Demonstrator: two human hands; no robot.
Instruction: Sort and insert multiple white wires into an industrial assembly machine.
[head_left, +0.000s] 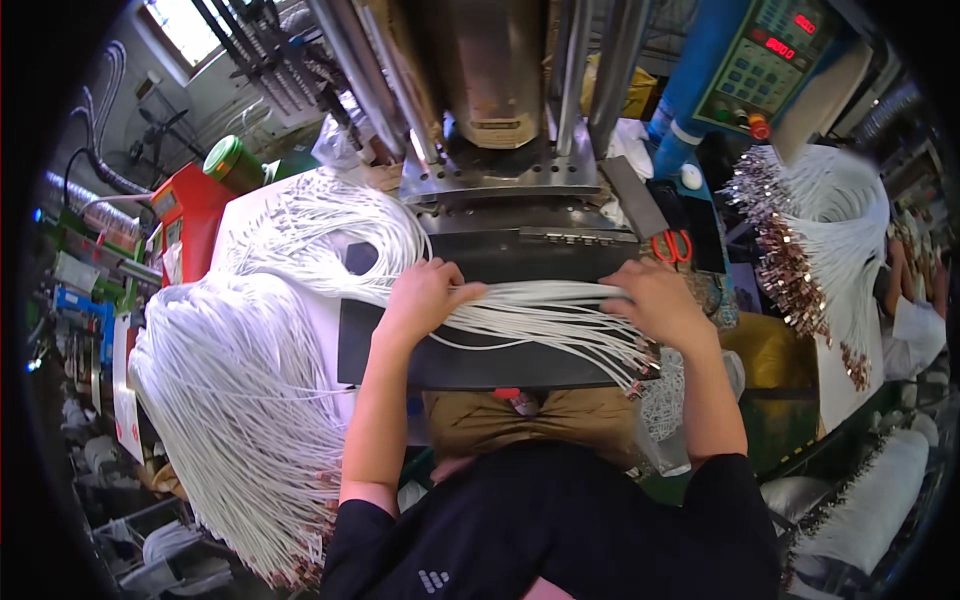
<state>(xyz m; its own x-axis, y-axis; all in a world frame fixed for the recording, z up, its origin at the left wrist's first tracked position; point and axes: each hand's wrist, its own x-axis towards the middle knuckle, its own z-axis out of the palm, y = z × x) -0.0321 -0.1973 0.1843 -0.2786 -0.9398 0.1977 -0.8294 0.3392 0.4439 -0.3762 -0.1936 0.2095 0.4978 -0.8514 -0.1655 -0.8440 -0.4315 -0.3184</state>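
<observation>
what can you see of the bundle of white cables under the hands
The bundle of white cables lies roughly flat across a dark work plate in front of a metal machine. The strands look thin and plastic-coated, with small metal ends fanned at the right. The left hand and right hand press on it.
</observation>
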